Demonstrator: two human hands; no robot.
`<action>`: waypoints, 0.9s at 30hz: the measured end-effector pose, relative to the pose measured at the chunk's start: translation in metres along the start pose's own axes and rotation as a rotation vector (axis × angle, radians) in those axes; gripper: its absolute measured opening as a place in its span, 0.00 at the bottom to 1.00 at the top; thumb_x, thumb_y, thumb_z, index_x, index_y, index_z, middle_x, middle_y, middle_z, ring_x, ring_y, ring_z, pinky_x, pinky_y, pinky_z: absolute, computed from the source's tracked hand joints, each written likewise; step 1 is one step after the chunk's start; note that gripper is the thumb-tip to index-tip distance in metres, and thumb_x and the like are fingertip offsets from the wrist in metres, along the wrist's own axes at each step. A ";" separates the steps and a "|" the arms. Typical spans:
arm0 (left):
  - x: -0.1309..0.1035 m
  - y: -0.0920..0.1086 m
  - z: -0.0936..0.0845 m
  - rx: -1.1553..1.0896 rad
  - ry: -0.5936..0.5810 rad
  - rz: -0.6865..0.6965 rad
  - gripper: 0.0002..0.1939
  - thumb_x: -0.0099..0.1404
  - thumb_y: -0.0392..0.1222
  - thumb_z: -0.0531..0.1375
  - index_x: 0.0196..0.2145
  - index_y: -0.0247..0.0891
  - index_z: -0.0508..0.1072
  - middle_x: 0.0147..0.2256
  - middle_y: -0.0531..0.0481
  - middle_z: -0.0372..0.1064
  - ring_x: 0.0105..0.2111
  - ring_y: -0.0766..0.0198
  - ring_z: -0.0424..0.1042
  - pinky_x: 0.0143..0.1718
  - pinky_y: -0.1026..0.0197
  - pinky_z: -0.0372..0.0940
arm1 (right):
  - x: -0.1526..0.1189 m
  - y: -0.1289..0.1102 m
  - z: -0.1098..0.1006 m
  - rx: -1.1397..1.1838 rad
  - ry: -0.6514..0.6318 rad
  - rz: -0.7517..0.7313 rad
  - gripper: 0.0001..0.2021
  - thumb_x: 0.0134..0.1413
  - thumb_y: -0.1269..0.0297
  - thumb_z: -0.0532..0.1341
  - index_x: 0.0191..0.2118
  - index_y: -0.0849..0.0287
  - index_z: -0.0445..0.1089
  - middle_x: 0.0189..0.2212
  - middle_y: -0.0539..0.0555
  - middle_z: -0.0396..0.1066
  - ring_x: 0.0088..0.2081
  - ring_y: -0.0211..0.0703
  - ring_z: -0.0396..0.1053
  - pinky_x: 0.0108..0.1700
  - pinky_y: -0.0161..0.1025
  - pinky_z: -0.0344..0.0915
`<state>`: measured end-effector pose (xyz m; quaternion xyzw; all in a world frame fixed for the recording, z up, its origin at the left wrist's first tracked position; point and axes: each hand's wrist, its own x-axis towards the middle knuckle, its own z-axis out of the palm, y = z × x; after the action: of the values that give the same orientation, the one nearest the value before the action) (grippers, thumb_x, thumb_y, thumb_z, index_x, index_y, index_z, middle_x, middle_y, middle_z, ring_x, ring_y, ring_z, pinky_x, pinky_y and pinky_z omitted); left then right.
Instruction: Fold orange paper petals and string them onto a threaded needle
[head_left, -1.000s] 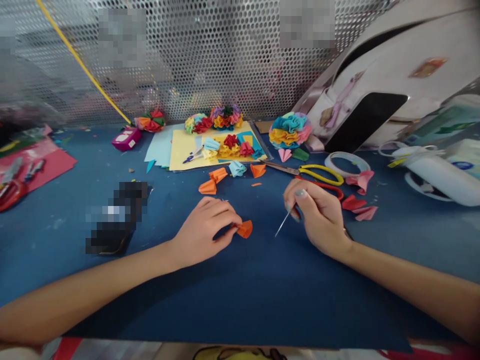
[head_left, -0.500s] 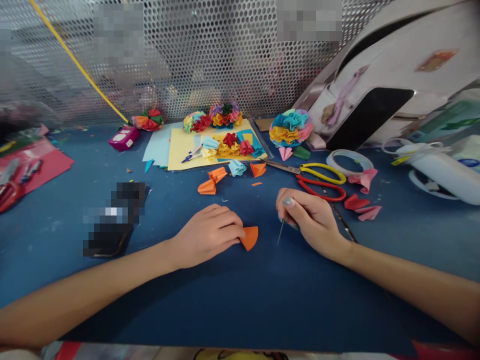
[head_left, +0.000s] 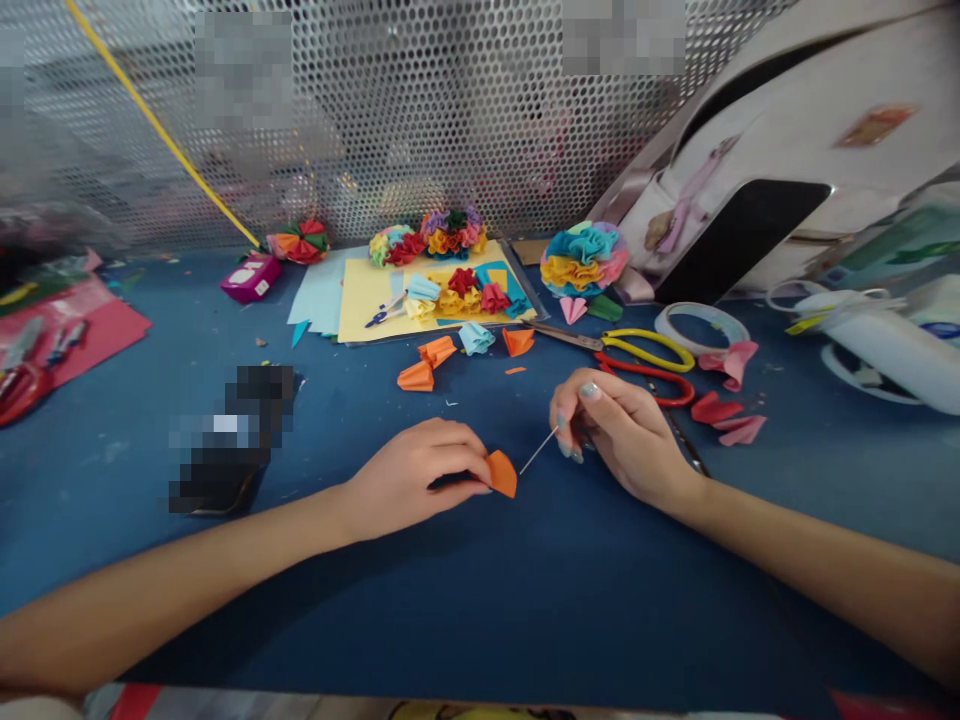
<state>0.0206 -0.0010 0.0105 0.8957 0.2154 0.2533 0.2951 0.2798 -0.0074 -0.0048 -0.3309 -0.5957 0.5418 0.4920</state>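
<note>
Head view: left hand [head_left: 416, 475] pinches an orange paper piece [head_left: 503, 474]; right of it, the right hand [head_left: 622, 435] grips a thin rod [head_left: 538, 452].

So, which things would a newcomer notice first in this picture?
Probably the orange paper piece in the left hand, near the middle, with the thin rod in the right hand pointing toward it. Then the large multicoloured paper flower at the back, beside the pale backpack on the right.
</note>
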 end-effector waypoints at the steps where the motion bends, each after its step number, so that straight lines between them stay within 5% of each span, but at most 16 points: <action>1: 0.000 0.001 0.000 -0.057 0.017 -0.057 0.01 0.69 0.33 0.63 0.38 0.36 0.75 0.38 0.49 0.75 0.39 0.65 0.75 0.44 0.63 0.67 | 0.000 -0.001 0.000 -0.015 -0.022 -0.007 0.17 0.72 0.55 0.54 0.34 0.57 0.71 0.25 0.50 0.69 0.23 0.34 0.65 0.25 0.33 0.62; 6: 0.002 0.009 0.000 -0.309 0.117 -0.338 0.18 0.64 0.28 0.63 0.51 0.37 0.70 0.33 0.54 0.71 0.32 0.69 0.73 0.38 0.67 0.69 | 0.002 -0.009 0.006 -0.119 -0.145 -0.042 0.16 0.71 0.58 0.57 0.34 0.58 0.76 0.27 0.52 0.73 0.24 0.34 0.68 0.26 0.33 0.66; 12: 0.004 0.014 -0.002 -0.239 0.132 -0.306 0.05 0.64 0.28 0.62 0.33 0.35 0.76 0.34 0.50 0.71 0.33 0.69 0.72 0.36 0.67 0.69 | 0.002 -0.011 0.006 -0.159 -0.154 -0.052 0.14 0.69 0.58 0.60 0.35 0.59 0.78 0.27 0.53 0.76 0.24 0.36 0.69 0.27 0.34 0.68; 20: 0.004 0.012 0.001 -0.332 0.154 -0.374 0.05 0.63 0.28 0.60 0.35 0.34 0.75 0.35 0.47 0.77 0.34 0.66 0.76 0.38 0.64 0.71 | 0.003 -0.002 0.002 -0.080 -0.015 -0.024 0.16 0.71 0.55 0.56 0.34 0.58 0.74 0.28 0.52 0.75 0.24 0.35 0.68 0.26 0.33 0.65; 27: 0.004 0.009 0.000 -0.624 0.120 -0.507 0.02 0.65 0.33 0.62 0.35 0.33 0.71 0.37 0.43 0.79 0.36 0.62 0.81 0.37 0.63 0.73 | 0.002 -0.010 0.007 -0.256 -0.101 -0.057 0.13 0.68 0.61 0.60 0.33 0.57 0.79 0.28 0.51 0.77 0.24 0.34 0.68 0.28 0.33 0.68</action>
<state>0.0259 -0.0052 0.0174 0.6653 0.3589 0.2774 0.5929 0.2739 -0.0103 0.0062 -0.3464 -0.6931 0.4629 0.4304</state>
